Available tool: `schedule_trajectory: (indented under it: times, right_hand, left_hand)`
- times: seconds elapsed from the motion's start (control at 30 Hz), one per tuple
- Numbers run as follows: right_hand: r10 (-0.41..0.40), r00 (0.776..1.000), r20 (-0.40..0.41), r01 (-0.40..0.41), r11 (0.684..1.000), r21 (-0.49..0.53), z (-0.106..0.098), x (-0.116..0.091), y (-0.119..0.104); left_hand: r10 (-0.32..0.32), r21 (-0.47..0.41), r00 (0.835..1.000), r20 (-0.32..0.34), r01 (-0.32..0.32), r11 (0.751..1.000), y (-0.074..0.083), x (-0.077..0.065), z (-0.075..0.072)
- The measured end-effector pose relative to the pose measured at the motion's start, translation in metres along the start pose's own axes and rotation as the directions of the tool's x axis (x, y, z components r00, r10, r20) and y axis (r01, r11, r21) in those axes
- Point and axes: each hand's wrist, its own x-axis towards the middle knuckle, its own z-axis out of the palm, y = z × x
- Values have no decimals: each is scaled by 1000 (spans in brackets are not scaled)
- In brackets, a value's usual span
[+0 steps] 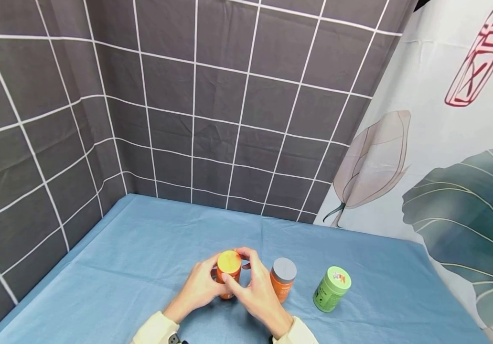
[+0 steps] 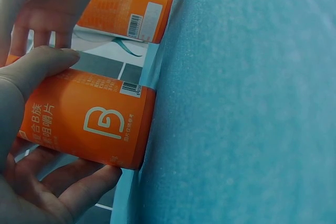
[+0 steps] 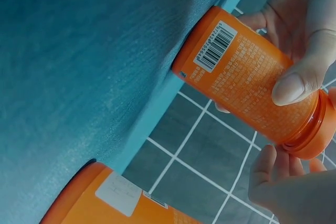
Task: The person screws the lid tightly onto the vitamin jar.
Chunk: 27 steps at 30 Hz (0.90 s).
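Two hands and three containers are in sight: two orange bottles and one green jar. Left to right, the left hand curls round the body of the yellow-topped bottle; the right hand meets it from the other side, thumb and fingers closed about its upper end. Just right of that bottle stands the grey-lidded bottle, and farther right, apart from both, the green jar.

The yellow-topped bottle is upright, long axis vertical, its orange-yellow top uppermost and its base on the blue cloth. A white outlined B shows to the left wrist camera, a barcode to the right wrist camera.

The blue cloth spreads creased around the bottle. A dark grey wall covering with white grid lines rises to its left and behind it; well to its right hangs a white cloth printed with leaves and a red seal.
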Motion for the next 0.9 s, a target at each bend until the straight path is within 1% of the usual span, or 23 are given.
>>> schedule_trajectory:
  times: [0.1,0.33,0.43,0.57,0.77,0.9]
  right_hand:
    - [-4,1000,-8,4,1000,-4,0,0,0]
    - [0,1000,-9,0,999,-40,-1,1,-1]
    - [17,1000,-7,-17,999,-41,0,1,-2]
    - [26,1000,-5,-27,1000,-15,1,0,-3]
    - [1,1000,8,-1,1000,-11,3,0,-3]
    - [-15,1000,4,15,1000,-10,2,0,-2]
  left_hand:
    - [1,-3,1000,1,-1,1000,0,0,0]
    - [-22,-8,1000,2,22,1000,1,0,1]
    - [-10,-9,1000,0,10,1000,1,1,1]
    - [-2,-23,1000,5,2,1000,0,1,1]
    - [-16,18,1000,-1,16,1000,0,1,1]
    - [-34,12,999,3,34,999,1,1,1]
